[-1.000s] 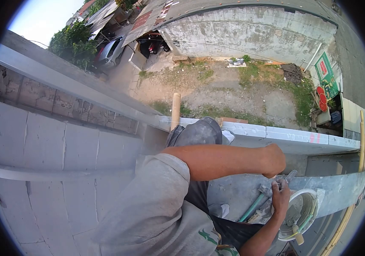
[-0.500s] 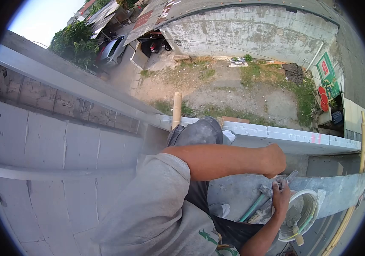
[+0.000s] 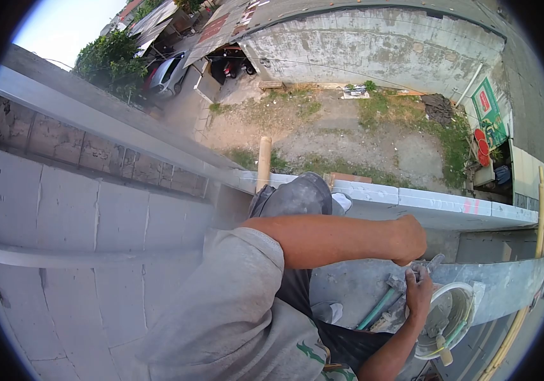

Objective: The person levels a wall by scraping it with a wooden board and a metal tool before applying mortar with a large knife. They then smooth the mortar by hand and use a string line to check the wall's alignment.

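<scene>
My left hand [image 3: 409, 239] is closed in a fist at the end of the outstretched arm, its fingers turned away from the camera. Just below it, my right hand [image 3: 418, 284] has its fingers bent together against a small greyish, shiny piece [image 3: 436, 261]. What either hand grips is too small and hidden to name. Beside my right hand stands a white bucket [image 3: 477, 298] with grey mortar inside. A tool with a wooden handle [image 3: 444, 357] leans in the bucket. A green-handled tool [image 3: 376, 308], seemingly a hammer, lies left of my right hand.
A low wall of pale blocks [image 3: 430, 198] runs along the edge above a yard far below. A bamboo pole [image 3: 263, 164] rises by my knee. A grey board [image 3: 507, 286] lies behind the bucket, and more bamboo [image 3: 507, 349] stands right. A block wall [image 3: 68, 209] is on the left.
</scene>
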A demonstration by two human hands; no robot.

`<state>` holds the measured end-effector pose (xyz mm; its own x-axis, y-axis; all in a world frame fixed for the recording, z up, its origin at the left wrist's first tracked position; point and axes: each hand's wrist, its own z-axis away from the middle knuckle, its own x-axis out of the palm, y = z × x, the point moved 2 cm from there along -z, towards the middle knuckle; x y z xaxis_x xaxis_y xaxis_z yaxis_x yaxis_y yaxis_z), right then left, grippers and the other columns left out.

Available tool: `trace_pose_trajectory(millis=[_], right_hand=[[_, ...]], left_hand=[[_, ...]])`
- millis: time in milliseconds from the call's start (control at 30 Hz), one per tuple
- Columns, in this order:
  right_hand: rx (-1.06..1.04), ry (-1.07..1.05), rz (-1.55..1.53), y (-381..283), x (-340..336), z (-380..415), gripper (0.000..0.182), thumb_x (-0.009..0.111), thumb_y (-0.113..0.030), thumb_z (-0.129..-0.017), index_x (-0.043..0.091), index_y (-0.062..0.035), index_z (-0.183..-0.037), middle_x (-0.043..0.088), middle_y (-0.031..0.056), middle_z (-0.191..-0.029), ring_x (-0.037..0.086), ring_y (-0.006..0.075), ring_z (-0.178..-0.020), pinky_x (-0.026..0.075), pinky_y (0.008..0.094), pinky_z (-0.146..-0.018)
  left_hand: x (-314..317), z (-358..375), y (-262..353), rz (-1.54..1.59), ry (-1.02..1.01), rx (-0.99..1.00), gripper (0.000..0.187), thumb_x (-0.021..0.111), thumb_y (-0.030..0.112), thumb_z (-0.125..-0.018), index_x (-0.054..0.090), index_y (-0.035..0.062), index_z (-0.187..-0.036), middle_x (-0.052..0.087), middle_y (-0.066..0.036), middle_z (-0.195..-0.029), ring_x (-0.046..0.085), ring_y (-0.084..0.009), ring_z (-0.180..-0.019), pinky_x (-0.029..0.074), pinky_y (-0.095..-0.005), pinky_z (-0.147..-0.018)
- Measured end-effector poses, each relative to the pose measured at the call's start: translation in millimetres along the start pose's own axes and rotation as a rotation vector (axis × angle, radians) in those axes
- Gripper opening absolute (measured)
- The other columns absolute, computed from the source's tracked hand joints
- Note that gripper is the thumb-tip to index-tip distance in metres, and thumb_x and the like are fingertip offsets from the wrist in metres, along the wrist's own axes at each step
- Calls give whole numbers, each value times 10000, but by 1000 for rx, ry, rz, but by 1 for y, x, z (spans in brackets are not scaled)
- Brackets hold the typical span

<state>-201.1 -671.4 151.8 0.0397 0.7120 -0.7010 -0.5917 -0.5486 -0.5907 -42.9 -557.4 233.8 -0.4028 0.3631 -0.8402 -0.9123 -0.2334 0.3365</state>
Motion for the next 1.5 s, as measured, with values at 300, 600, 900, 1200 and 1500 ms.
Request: trace_pose_trajectory(millis=[300,600,900,1200,1500], right_hand=[[-27,15,1,6,4,-2,325,626,-213,-889,606,26,-1109,655,257,-1035,622,409,-991,457,438,-875],[-2,15,11,3,1,0,306,631,-204,-885,611,23,-1090,660,258,-1003,633,411,-958,471,439,-846],[-4,6,-8,2,0,2,316,633,-208,-881,610,12,-1107,658,264,-1006,632,415,-969,469,445,-848],[2,11,-2,4,0,2,316,635,-203,-881,610,15,-1109,659,254,-1022,627,412,-978,463,439,-865],[12,0,16,6,1,1,312,635,-207,-884,608,16,-1101,656,259,-1024,622,416,-980,456,439,-870]], left_hand=[[-1,2,0,-1,-14,-3,170,690,212,-782,740,77,-871,723,-113,-878,697,-274,-871,530,-405,-724],[3,-1,0,4,4,3,175,697,231,-781,743,80,-855,723,-111,-865,697,-274,-862,531,-398,-717],[1,1,1,-5,0,10,150,691,189,-760,743,82,-852,723,-117,-862,698,-272,-863,529,-405,-721],[3,-1,1,3,4,4,145,695,189,-753,744,89,-845,724,-103,-856,697,-267,-858,522,-406,-716],[5,-5,2,-3,-26,19,148,689,177,-757,746,96,-867,726,-102,-883,698,-265,-874,527,-406,-727]])
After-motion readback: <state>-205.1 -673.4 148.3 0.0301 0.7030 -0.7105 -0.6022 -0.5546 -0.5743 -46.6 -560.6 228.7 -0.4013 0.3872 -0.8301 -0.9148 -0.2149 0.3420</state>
